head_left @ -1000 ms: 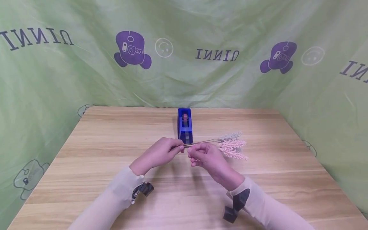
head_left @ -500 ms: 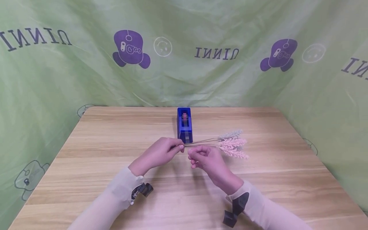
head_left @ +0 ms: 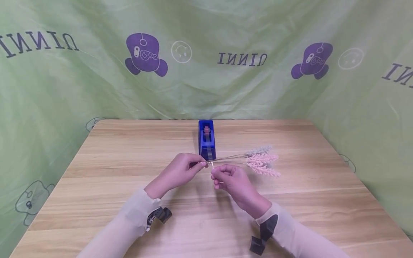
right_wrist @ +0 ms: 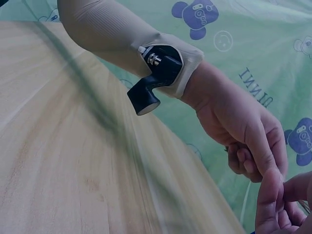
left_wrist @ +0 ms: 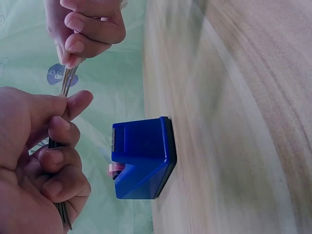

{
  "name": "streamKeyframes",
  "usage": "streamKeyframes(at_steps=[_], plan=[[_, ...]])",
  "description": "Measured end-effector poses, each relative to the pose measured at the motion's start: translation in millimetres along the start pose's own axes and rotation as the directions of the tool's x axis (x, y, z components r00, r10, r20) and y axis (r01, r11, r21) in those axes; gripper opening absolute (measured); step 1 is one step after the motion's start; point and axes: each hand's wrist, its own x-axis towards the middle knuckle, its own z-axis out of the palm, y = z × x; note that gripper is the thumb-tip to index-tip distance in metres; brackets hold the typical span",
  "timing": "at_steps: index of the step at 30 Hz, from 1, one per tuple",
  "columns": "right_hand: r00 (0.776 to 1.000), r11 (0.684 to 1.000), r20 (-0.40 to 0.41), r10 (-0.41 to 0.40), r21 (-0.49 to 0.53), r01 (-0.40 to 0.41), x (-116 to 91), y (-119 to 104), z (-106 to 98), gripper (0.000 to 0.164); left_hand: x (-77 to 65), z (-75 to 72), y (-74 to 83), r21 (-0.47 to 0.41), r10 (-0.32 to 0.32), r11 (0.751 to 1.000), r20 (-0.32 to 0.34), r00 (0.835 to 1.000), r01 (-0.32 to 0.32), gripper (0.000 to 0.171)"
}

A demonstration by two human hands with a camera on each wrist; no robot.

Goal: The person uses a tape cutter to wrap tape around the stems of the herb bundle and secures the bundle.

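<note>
In the head view my left hand [head_left: 180, 172] grips a bunch of thin flower stems [head_left: 230, 157] held sideways above the table. Their pink and pale grey flower heads [head_left: 262, 161] fan out at the right. My right hand [head_left: 238, 183] pinches a short strip of clear tape [head_left: 212, 165] just below the stems, beside the left fingertips. In the left wrist view the dark stem ends [left_wrist: 62, 212] run through the curled left fingers and poke out beneath. The right wrist view shows both hands meeting fingertip to fingertip, the flower heads out of sight.
A blue tape dispenser [head_left: 207, 140] with a pink-cored roll stands upright just behind the hands. The wooden table [head_left: 129, 143] ends at a green printed cloth [head_left: 206, 93] hung around it. A black wrist camera [head_left: 262, 236] hangs below the right sleeve.
The right fingertips have drawn slightly down from the stems, and the clear strip now shows between them. The left hand keeps its grip almost in place.
</note>
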Motion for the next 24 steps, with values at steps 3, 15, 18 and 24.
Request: streamKeyframes(at_steps=[3,15,18,24], plan=[[1.0,1.0,0.0,0.006,-0.002,-0.006,0.9,0.3,0.1,0.014,-0.8,0.4,0.2,-0.025,-0.002,1.0,-0.027,1.0,0.002,0.016],[1.0,1.0,0.006,0.009,0.003,-0.009,5.6,3.5,-0.7,0.02,-2.7,0.9,0.1,-0.087,0.013,0.996,-0.078,0.997,-0.02,0.023],[1.0,1.0,-0.001,0.014,0.002,-0.014,6.3,3.9,-0.3,0.023,-2.9,0.6,-0.6,-0.099,0.018,0.995,-0.069,0.997,-0.024,0.022],[1.0,1.0,-0.018,0.018,0.008,-0.018,8.3,5.2,0.3,0.024,-3.7,0.0,-1.4,-0.117,0.026,0.992,-0.067,0.997,-0.034,0.02]])
